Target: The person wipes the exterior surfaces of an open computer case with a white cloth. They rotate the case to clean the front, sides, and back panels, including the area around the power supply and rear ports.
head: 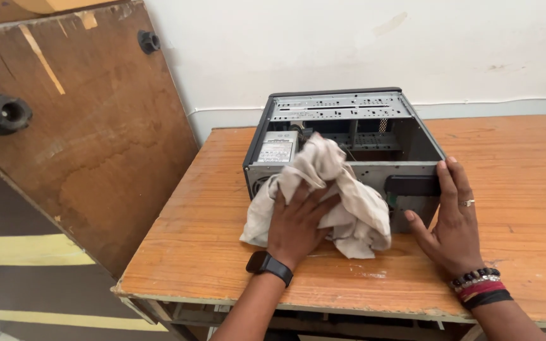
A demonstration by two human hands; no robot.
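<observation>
Left hand (297, 222), fingers spread, pressing a beige cloth (330, 189) against an open computer case (349, 136) on the wooden surface (210, 252); right hand (451, 218) flat, open, bracing its side.

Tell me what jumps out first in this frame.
An open computer case lies on its side mid-frame on the orange wooden table. The left hand presses a crumpled beige cloth against its front, and the right hand braces the right corner. A worn brown board leans at left.
</observation>
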